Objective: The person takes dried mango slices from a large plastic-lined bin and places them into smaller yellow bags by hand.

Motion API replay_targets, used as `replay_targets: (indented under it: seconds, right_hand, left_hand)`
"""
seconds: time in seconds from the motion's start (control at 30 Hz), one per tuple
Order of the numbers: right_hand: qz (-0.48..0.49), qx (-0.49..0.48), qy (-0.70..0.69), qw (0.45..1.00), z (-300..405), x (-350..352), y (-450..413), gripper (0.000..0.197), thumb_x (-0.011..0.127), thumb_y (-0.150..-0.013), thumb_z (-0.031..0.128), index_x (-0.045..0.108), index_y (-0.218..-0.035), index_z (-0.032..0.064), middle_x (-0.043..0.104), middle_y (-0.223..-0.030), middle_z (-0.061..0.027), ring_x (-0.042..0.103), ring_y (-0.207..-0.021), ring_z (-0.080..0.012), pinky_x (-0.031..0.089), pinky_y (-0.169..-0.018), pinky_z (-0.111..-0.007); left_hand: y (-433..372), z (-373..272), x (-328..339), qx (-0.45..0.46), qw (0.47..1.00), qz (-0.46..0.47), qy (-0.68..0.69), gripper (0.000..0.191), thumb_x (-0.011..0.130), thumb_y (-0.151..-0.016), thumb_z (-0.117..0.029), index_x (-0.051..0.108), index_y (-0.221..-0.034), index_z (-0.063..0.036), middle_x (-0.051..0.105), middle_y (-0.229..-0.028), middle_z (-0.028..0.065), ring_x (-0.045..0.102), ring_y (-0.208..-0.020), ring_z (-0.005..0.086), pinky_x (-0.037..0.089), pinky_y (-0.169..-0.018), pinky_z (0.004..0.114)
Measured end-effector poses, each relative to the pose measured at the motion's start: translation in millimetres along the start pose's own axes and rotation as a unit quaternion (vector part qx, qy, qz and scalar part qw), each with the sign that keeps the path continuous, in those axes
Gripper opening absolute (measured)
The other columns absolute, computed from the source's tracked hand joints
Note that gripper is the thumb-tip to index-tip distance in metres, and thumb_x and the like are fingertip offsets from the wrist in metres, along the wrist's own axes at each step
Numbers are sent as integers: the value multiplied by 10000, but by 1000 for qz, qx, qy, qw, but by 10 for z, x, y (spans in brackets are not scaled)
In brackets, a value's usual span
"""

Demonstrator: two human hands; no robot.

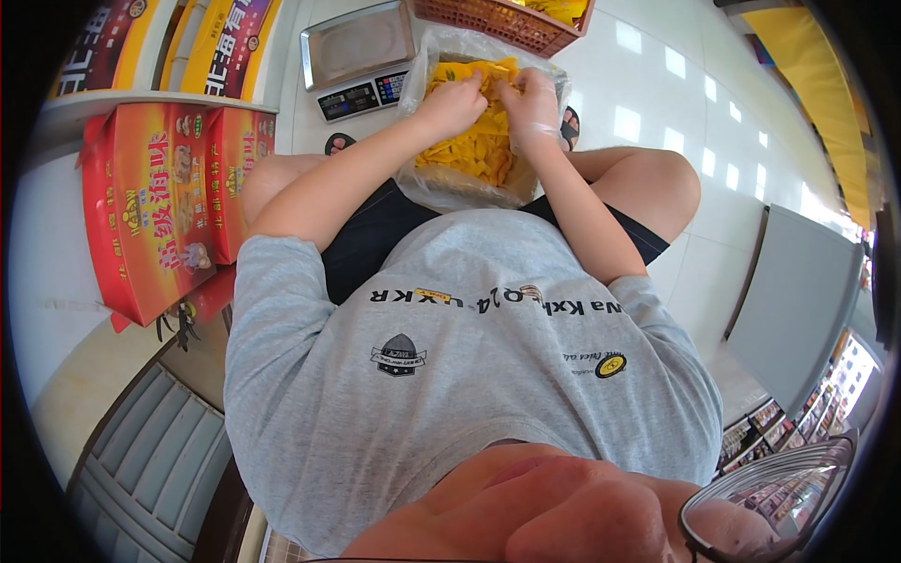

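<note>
A box [533, 184] lined with clear plastic stands on the floor between my bent legs, filled with flat yellow pieces [468, 156] whose exact kind I cannot tell. My left hand [454, 105], which looks bare, is over the left part of the pile, fingers bent at the yellow pieces. Opposite it, my right hand [529, 105] wears a thin clear plastic glove and has its fingers curled on yellow material at the upper right of the pile. The two hands are close together but apart. Whether the left fingers pinch a piece is unclear.
A digital scale [357, 48] with a metal pan stands left of the box. Beyond the box is a brown plastic crate [493, 21] holding yellow packets. Red printed cartons [151, 211] and a shelf [158, 100] are at left; a grey panel [795, 302] stands at right.
</note>
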State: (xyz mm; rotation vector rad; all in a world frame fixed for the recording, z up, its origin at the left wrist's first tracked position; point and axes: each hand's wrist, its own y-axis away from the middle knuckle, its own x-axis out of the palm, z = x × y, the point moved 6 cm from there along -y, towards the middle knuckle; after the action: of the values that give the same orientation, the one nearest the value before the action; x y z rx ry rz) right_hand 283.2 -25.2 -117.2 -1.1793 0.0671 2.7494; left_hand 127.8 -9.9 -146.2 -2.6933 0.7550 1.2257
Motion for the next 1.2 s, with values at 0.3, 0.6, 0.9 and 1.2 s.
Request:
replay_targets:
  seconds: [0.3, 0.6, 0.9, 1.2]
  right_hand:
    - [82, 44, -126, 988, 70, 156, 162, 504, 722, -924, 210, 528, -1335, -7, 673, -1261, -246, 662, -1171, -376, 516, -994, -399]
    - [19, -40, -180, 983, -44, -179, 47, 195, 660, -944, 124, 697, -1094, 6, 710, -1048, -174, 695, -966, -283, 541, -879, -355]
    - [-136, 50, -405, 903, -556, -59, -116, 251, 593, -1012, 213, 647, -1144, 6, 703, -1003, -123, 670, -926, -219, 527, -865, -339]
    - [211, 261, -28, 942, -1400, 1331, 23, 657, 706, -921, 366, 503, -1463, 55, 601, -1384, -239, 586, -1284, -356, 443, -1095, -388]
  left_hand:
    - [-58, 183, -113, -15, 985, -46, 163, 502, 425, -1009, -233, 526, -1399, 68, 681, -1109, 337, 694, -1007, 440, 550, -896, 479]
    - [70, 42, -384, -86, 981, 37, 169, 508, 355, -1062, -210, 447, -1519, -8, 704, -1135, 229, 766, -868, 257, 612, -711, 355]
    - [89, 196, -489, -82, 994, 49, 61, 433, 396, -1023, -175, 562, -1376, 12, 726, -1016, 252, 754, -800, 310, 575, -790, 434]
    - [20, 330, -836, 81, 988, -48, -119, 383, 435, -1008, -191, 601, -1301, -9, 694, -1059, 283, 662, -979, 455, 536, -857, 496]
